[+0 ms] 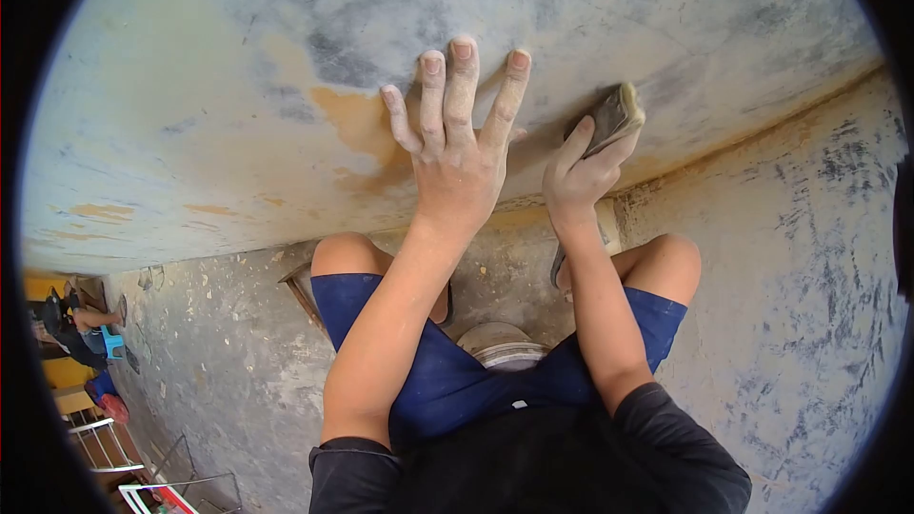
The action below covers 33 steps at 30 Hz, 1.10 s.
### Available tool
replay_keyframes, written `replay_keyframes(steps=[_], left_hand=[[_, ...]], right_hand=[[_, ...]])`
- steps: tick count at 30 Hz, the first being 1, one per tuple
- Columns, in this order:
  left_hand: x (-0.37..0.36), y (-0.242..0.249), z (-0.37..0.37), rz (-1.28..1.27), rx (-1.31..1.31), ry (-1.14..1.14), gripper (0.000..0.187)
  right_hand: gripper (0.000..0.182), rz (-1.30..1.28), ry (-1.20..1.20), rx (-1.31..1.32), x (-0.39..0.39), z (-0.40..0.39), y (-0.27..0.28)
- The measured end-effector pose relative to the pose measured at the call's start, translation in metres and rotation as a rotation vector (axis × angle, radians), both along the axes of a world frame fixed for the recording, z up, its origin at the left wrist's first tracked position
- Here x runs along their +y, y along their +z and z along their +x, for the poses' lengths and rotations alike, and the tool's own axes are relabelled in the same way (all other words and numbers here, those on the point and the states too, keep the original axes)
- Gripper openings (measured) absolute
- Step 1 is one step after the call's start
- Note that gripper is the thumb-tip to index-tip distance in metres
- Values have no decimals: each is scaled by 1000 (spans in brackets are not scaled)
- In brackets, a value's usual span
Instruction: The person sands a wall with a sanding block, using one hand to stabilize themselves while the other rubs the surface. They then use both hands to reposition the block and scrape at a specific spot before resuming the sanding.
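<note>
We see a worn grey block with a pale, ragged edge near the lower right corner of the patchy wall, just to the left of the brown seam where that wall meets a second, smeared wall. The right hand grips it, thumb on the near side and the other fingers mostly hidden behind; we cannot tell whether the block's face touches the wall. To its left, the left hand is spread with its fingertips against the wall, dust whitening the fingers, and it holds nothing that we can see. Just beside it lies an orange-tan patch, above the wall's lower edge. Below the hands we find the person's bent knees, blue shorts and black shirt, with a round, pale bucket-like thing between the thighs. The stained floor stretches left from there; by its far left edge we make out a blue stool, another person's bare leg and a white metal frame.
</note>
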<state>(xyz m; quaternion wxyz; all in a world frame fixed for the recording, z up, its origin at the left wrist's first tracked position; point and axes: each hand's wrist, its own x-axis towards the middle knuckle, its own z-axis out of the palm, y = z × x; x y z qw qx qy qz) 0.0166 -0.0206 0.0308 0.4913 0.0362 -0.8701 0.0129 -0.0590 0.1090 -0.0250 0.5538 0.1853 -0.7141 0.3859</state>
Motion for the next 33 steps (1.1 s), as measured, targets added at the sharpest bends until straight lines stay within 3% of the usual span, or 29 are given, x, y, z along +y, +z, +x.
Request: replay_keyframes(steps=[3,5,8,9,11,14,15,17,18,20,22,24,27,28,31,33], left_hand=[[0,0,-2,-36,-6,45,93],[0,-1,-2,-20,8,15,93],[1,-1,-1,4,12,-18,92],[0,-1,-1,4,4,-16,92],[-3,0,-3,-21,5,8,92],[1,-2,-2,-31,3,21,91],[0,-1,-3,-27,12,23,91],[2,0,-2,-25,14,26,91],[3,1,-3,-25,18,29,91],[2,-2,-4,-35,25,31,91],[0,-1,-5,-48,25,31,91],[1,-1,-4,-36,15,38,91],[1,0,-1,-25,0,30,90],[2,0,-2,-22,5,30,90],[1,0,-4,-28,21,37,90],[1,0,-3,2,28,-16,89]], right_hand=[[61,-47,97,-97,6,-1,-32],[58,156,207,-453,16,19,-87],[57,65,253,-470,12,22,-116],[57,63,253,-468,7,19,-96],[67,84,44,-133,-3,10,-27],[63,-23,85,-29,-6,1,-1],[63,-22,87,-26,-5,5,-9],[51,15,234,-415,3,22,-54],[49,166,163,-317,8,20,-86],[55,190,134,-343,13,22,-112],[61,209,104,-375,3,21,-93],[58,39,54,-114,-10,11,-41],[59,16,64,-1,-8,1,2],[64,133,85,-154,2,12,-8],[65,255,80,-283,17,15,-92],[65,216,78,-292,14,20,-92]])
